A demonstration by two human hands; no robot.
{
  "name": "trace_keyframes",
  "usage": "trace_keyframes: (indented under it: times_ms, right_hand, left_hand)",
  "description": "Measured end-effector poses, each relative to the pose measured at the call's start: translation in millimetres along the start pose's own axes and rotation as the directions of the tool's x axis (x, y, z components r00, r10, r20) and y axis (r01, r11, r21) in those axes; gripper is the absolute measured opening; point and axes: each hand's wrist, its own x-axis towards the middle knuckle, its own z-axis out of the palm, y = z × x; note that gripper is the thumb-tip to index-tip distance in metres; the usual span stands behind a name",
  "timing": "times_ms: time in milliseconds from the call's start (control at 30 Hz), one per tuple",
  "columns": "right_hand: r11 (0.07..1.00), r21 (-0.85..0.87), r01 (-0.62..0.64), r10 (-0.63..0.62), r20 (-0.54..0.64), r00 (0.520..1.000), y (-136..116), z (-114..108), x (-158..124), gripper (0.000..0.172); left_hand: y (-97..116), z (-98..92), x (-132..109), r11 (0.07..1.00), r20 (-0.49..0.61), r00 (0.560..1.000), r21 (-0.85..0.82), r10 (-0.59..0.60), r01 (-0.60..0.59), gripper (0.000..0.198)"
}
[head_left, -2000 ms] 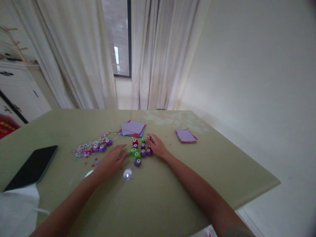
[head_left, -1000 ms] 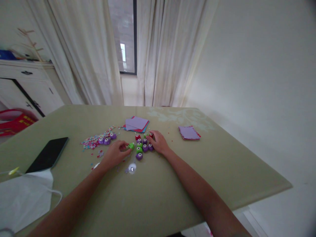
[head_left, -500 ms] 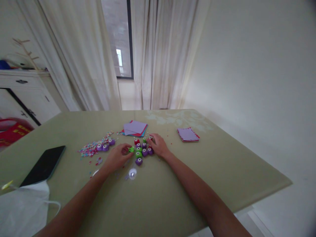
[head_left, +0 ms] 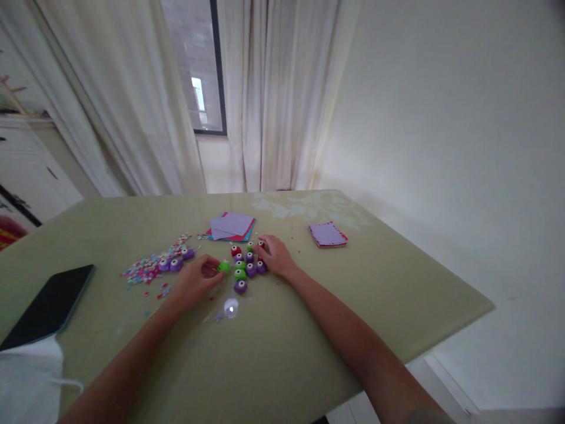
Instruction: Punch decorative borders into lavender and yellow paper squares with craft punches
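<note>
My left hand (head_left: 194, 281) pinches a small green craft punch (head_left: 223, 267) at the table top, just left of a cluster of similar punches. The cluster holds several green, purple and red ones with round white-and-black tops, among them a purple punch (head_left: 241, 287) at the near end. At the cluster's right side, my right hand (head_left: 276, 257) has its thumb and fingers curled round a red craft punch (head_left: 261, 244), which they partly hide. A clear round piece (head_left: 231, 307) lies nearer to me.
Loose paper confetti (head_left: 148, 266) and several purple punches (head_left: 175, 264) lie on the left. Stacked paper sheets (head_left: 232, 226) sit behind the cluster, a smaller stack (head_left: 328, 234) to the right. A black tablet (head_left: 48, 303) and a white mask (head_left: 30, 377) lie at the left edge.
The view has turned slightly right, so everything sits further left. The green punch in my left hand now shows its round top and stands a little further from the cluster. My right hand stays put.
</note>
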Motion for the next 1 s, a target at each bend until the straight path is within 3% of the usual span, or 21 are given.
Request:
trace_keyframes:
  times_ms: [333, 500, 700, 867, 1000]
  right_hand:
    - [1.000, 0.010, 0.007, -0.007, 0.021, 1.000, -4.3, -2.7, -0.5, 0.051]
    - [0.997, 0.068, 0.027, -0.031, 0.059, 0.998, -3.6, -2.1, -1.6, 0.057]
    - [0.990, 0.133, 0.038, -0.051, 0.095, 0.994, -0.1, 2.7, 1.4, 0.069]
    - [0.982, 0.173, 0.074, -0.101, 0.153, 0.983, -2.6, 8.2, 3.4, 0.072]
    - [0.984, 0.170, 0.044, -0.067, 0.132, 0.989, -1.5, 13.2, 4.8, 0.070]
  left_hand:
    - [-8.6, 3.5, 9.9, 0.992, 0.019, 0.997, 0.107, 0.071, -0.072, 0.057]
    - [0.2, 12.0, 5.8, 0.975, 0.011, 0.988, 0.159, 0.154, -0.154, 0.069]
    - [25.6, 41.1, 3.2, 0.924, 0.031, 0.965, 0.282, 0.262, -0.259, 0.081]
    - [36.4, 74.2, 23.4, 0.875, 0.065, 0.940, 0.349, 0.335, -0.336, 0.080]
    - [39.8, 90.8, 37.5, 0.834, 0.077, 0.908, 0.371, 0.412, -0.409, 0.078]
